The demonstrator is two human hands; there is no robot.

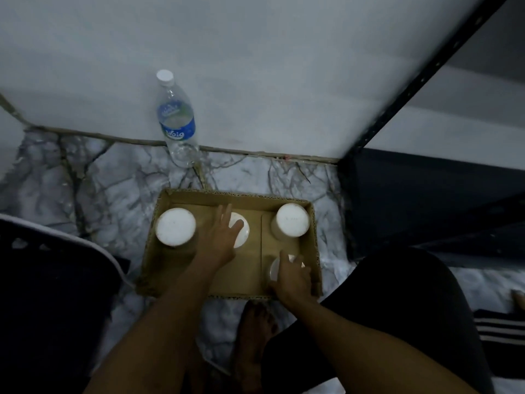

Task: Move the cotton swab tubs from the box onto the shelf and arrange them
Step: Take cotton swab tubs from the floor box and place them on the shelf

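An open cardboard box [181, 275] lies on the marble floor with several white-lidded cotton swab tubs in it. One tub [175, 227] stands at the box's left, another tub [292, 219] at its back right. My left hand [220, 237] reaches over the middle tub [242, 233], fingers spread straight above its lid. My right hand [292, 275] is curled round the front right tub [275, 270], which it mostly hides.
A water bottle [177, 118] stands against the white wall behind the box. A dark metal shelf frame [426, 78] with a dark bottom shelf rises at the right. Dark cloth lies at the left. My knee and bare foot [254, 334] are in front of the box.
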